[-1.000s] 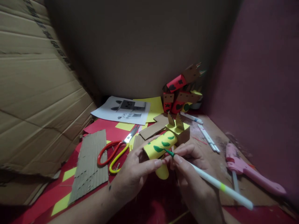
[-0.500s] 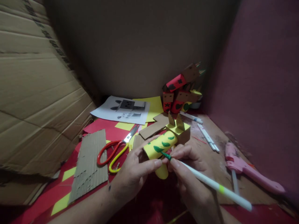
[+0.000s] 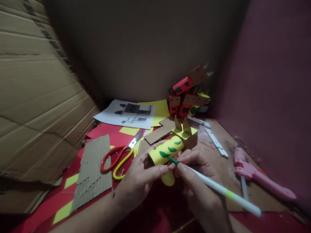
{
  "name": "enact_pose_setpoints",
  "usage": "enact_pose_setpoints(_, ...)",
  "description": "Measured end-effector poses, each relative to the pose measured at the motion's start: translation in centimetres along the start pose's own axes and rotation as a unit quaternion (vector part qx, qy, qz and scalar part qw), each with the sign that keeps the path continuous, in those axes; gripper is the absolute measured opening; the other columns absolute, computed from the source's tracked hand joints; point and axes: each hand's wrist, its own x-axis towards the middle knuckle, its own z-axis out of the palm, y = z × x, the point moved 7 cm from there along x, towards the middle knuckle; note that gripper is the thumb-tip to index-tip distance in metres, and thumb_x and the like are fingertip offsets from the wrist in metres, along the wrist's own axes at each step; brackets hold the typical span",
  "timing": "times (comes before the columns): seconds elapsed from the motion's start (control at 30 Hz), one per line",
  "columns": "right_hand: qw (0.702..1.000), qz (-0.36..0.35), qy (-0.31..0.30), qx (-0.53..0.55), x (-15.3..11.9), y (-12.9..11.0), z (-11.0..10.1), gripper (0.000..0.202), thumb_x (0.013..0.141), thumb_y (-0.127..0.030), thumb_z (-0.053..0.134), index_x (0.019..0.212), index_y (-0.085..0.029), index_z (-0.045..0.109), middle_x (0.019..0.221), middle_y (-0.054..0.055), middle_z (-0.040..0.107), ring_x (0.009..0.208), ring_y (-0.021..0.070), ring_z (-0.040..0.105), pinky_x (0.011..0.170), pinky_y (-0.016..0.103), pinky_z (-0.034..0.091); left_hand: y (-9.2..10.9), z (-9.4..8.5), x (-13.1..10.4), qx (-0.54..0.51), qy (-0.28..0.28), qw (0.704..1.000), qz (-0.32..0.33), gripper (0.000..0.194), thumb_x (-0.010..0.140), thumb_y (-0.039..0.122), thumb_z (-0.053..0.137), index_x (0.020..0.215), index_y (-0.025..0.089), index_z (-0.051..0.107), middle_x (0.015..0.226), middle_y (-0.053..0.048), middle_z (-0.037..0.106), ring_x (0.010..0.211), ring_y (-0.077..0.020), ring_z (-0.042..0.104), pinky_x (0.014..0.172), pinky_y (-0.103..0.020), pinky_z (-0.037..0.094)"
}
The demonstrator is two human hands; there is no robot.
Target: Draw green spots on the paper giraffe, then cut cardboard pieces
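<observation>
A toy (image 3: 170, 145) is clasped by the left hand (image 3: 139, 178), fingers curled. A marker (image 3: 216, 185) is pinched by the right hand (image 3: 202, 187).

One head cam — looks fwd & down; L hand (image 3: 142, 176) & R hand (image 3: 202, 181) close, lower ctr; wall (image 3: 150, 51) beyond

Far wall (image 3: 141, 48): grey, plain, dim. Right wall (image 3: 274, 84): purple, in shadow. Left side: creased cardboard panel (image 3: 36, 97) with dark print. Near surface (image 3: 160, 210): red. Light: low, brightest mid-scene, corners dark.
</observation>
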Motion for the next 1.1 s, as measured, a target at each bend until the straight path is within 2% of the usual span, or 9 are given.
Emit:
enact_pose_setpoints(0.37, 0.999, 0.044, 0.028, 0.005, 0.1, 0.3, -0.6, 0.003, 0.082, -0.025, 0.067, 0.083, -0.024, 0.063, 0.077, -0.001, 0.067, 0.070, 0.0121, 0.061, 0.063, 0.022, 0.049, -0.1, -0.2, 0.0, 0.009, 0.004, 1.000, -0.001, 0.077, 0.075, 0.008, 0.069, 0.143, 0.025, 0.037, 0.119, -0.009, 0.066, 0.103, -0.0236, 0.064, 0.092, -0.033, 0.047)
enact_pose_setpoints(0.63, 0.999, 0.024, 0.016, 0.020, 0.1, 0.0, -0.4, 0.004, 0.083, -0.021, 0.064, 0.082, -0.024, 0.063, 0.078, -0.002, 0.065, 0.071, 0.0110, 0.060, 0.064, 0.021, 0.048, -0.2, -0.3, 0.0, 0.006, 0.009, 1.000, 0.000, 0.076, 0.075, 0.007, 0.068, 0.143, 0.025, 0.038, 0.120, -0.009, 0.066, 0.112, -0.0263, 0.060, 0.097, -0.035, 0.046)
enact_pose_setpoints(0.97, 0.999, 0.008, -0.027, 0.020, 0.0, -0.2, 0.6, 0.005, 0.084, -0.021, 0.062, 0.085, -0.026, 0.062, 0.077, -0.002, 0.061, 0.066, 0.0104, 0.054, 0.058, 0.021, 0.044, 0.1, 0.0, 0.1, 0.016, 0.022, 1.000, -0.002, 0.074, 0.071, 0.010, 0.072, 0.138, 0.024, 0.045, 0.123, -0.010, 0.065, 0.114, -0.0292, 0.059, 0.097, -0.037, 0.046)
enact_pose_setpoints(1.1, 1.000, 0.011, -0.017, 0.020, 0.0, -0.2, 0.5, 0.004, 0.084, -0.022, 0.063, 0.083, -0.026, 0.062, 0.078, -0.001, 0.062, 0.067, 0.0116, 0.055, 0.060, 0.022, 0.045, 0.0, -0.1, 0.1, 0.016, 0.017, 1.000, 0.002, 0.072, 0.071, 0.010, 0.072, 0.138, 0.023, 0.046, 0.123, -0.010, 0.064, 0.116, -0.0297, 0.057, 0.102, -0.040, 0.043)
